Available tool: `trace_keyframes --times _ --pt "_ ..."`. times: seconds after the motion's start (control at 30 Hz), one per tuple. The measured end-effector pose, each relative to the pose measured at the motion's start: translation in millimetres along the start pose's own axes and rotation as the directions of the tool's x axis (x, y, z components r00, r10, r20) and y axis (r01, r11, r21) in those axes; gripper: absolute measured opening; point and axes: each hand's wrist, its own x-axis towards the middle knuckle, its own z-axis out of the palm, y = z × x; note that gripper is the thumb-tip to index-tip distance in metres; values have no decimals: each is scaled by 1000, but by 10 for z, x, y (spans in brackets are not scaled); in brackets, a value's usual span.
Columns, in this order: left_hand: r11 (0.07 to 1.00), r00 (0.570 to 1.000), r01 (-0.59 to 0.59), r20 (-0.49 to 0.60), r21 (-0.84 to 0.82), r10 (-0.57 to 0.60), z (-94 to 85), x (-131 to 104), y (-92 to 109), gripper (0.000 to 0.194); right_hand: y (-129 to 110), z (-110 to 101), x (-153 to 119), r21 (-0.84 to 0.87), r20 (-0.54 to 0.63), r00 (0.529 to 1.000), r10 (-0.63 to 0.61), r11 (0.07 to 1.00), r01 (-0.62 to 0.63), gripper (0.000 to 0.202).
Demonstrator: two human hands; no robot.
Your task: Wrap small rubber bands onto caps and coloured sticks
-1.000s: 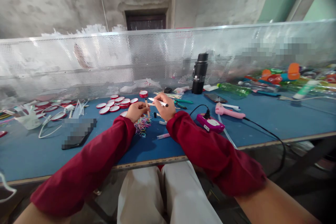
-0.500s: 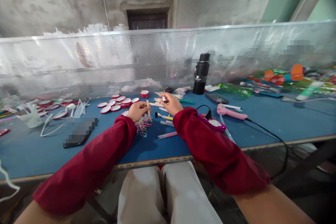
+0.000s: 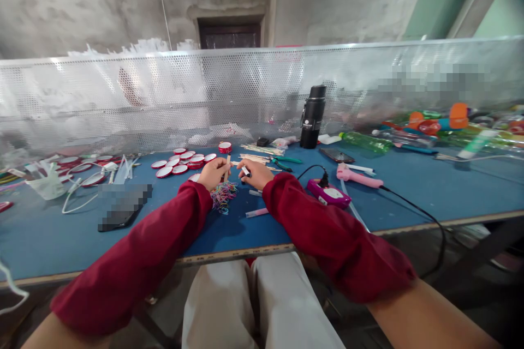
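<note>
My left hand [image 3: 215, 173] pinches a flat wooden craft stick [image 3: 228, 168] upright between thumb and fingers. Just beneath that hand lies a tangle of coloured rubber bands [image 3: 223, 199] on the blue tabletop. My right hand [image 3: 258, 176] is closed around a white marker pen [image 3: 245, 171] with a dark end, close to the stick; whether they touch I cannot tell. Below the right hand is a pink-tinted pen [image 3: 256, 212], partly covered by the sleeve. More wooden sticks [image 3: 262, 149] lie in a loose pile behind the hands.
Red-rimmed white discs [image 3: 180, 163] and a roll of red tape [image 3: 225, 148] lie left and behind. A black phone [image 3: 126, 207] is at left. A black flask [image 3: 313, 117], a purple power strip [image 3: 328, 193] and a pink glue gun [image 3: 360, 176] with a cord are right.
My right hand has moved left and down with the marker pen, nearer to the stick. The stick in my left hand has shifted slightly left and now leans a little.
</note>
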Motion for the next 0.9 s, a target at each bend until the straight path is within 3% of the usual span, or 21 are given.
trace_keyframes --times 0.17,0.37,0.47,0.9 --pt "998 999 39 -3 -44 -40 16 -22 30 20 -32 -41 1 -2 -40 999 10 1000 -10 34" --pt "981 989 123 -60 -152 -133 61 -78 133 15 -136 -107 14 102 -204 976 -79 990 101 31" --pt "964 986 126 -79 -233 -148 71 -87 169 15 -195 -112 7 197 -229 968 -100 969 147 31" --pt "943 977 213 33 -254 -212 49 -81 124 35 -330 -37 -16 328 -321 939 -121 916 230 30"
